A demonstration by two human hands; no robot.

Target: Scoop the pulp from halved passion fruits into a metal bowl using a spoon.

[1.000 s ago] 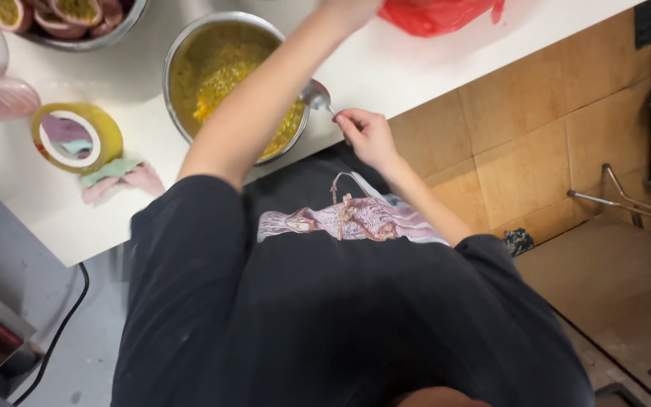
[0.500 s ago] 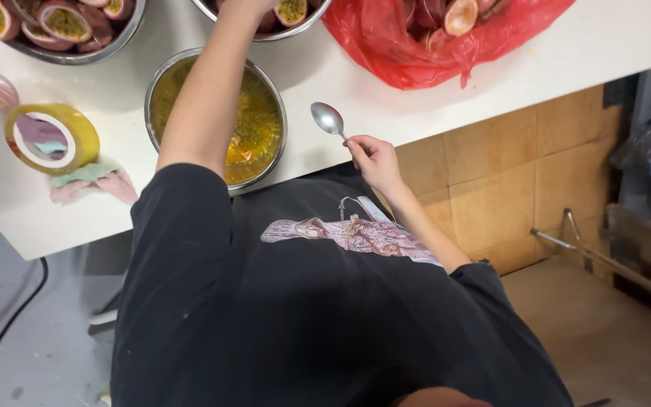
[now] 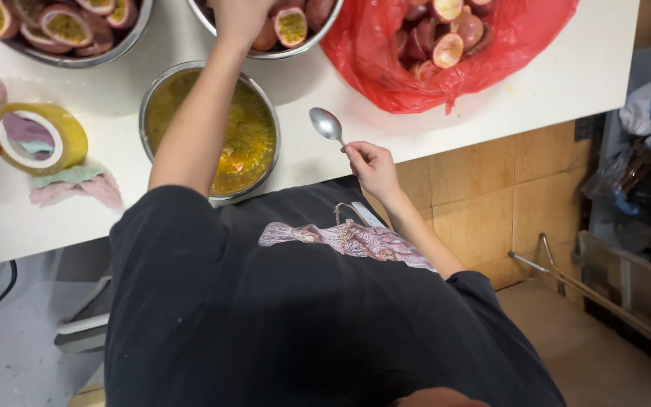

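— Since a moment ago, what has moved?

— Both hands have shifted little; the left hand (image 3: 239,16) stays reaching up into the middle steel bowl (image 3: 307,44) of halved passion fruit, and the spoon (image 3: 328,126) has kept its place, just lower in the view.

— Go across for me, left to right.

— Far left, a roll of yellow tape (image 3: 37,136) lies on the white counter (image 3: 566,75), a bowl of fruit halves (image 3: 69,34) above it. Next, the bowl of yellow pulp (image 3: 246,139) sits under the left forearm. The left hand is curled over fruit in the middle bowl; whether it actually grips one, I cannot tell.

— And the spoon?

— Its long axis runs diagonally: the round end points up and left, over the counter's front edge, the handle down and right into the right hand (image 3: 372,167), whose fingers are pinched shut around it. Right of that, a red plastic bag (image 3: 491,64) holds more halved fruit.
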